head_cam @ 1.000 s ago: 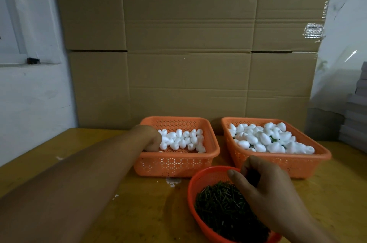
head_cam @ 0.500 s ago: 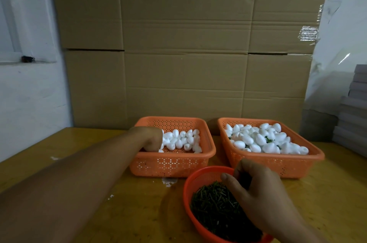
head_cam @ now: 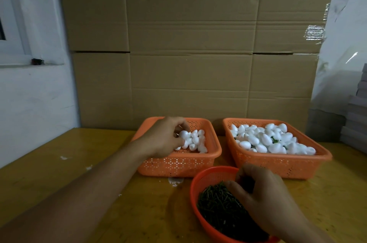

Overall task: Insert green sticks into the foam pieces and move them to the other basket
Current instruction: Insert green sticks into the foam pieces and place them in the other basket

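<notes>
Two orange baskets stand side by side on the yellow table. The left basket (head_cam: 178,164) holds white foam eggs on its right side. My left hand (head_cam: 164,137) is over it, fingers closed on one foam egg (head_cam: 183,134) lifted above the pile. The right basket (head_cam: 278,163) is piled with foam eggs (head_cam: 266,139), a bit of green showing among them. In front, a round orange bowl (head_cam: 200,181) is full of dark green sticks (head_cam: 216,207). My right hand (head_cam: 262,199) rests in the bowl, fingertips pinched among the sticks; whether it holds one is hidden.
Large cardboard boxes (head_cam: 188,54) form a wall right behind the baskets. A white wall with a window sill (head_cam: 29,83) is on the left. Stacked grey sheets (head_cam: 355,119) stand at the right edge. White crumbs lie on the table (head_cam: 63,163).
My left hand has come up out of the left basket with a foam egg between its fingers. My right hand stays in the stick bowl, shifted slightly.
</notes>
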